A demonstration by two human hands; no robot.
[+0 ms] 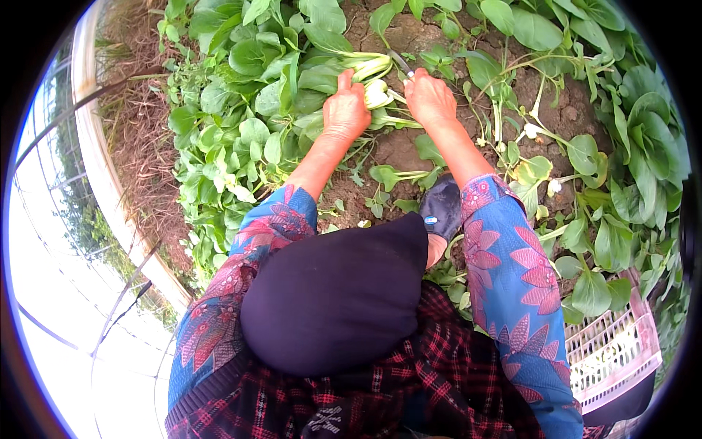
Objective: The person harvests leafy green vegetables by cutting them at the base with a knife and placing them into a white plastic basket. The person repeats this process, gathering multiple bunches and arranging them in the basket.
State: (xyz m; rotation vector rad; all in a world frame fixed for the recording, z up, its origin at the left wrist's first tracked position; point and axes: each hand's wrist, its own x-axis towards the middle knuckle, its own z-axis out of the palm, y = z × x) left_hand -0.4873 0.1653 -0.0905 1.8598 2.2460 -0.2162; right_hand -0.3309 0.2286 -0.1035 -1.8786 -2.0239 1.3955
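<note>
My left hand [348, 107] closes over a head of bok choy [377, 94], its pale stem base showing just right of the fingers. Another pale-stemmed bok choy [373, 67] lies just beyond it, its leaves spreading left. My right hand [431, 99] grips a knife [402, 63] by its light-coloured handle. The blade angles up and left over the soil, close to the stem bases. My fingertips on the left are partly hidden by leaves and stems.
Dense leafy greens [258, 110] grow on the left, with more plants [647, 142] on the right. Loose cut leaves and stubs lie on cracked soil [403, 148]. My dark shoe [440, 206] stands there. A pale plastic crate [617, 356] sits at lower right. A light rail [98, 148] edges the bed.
</note>
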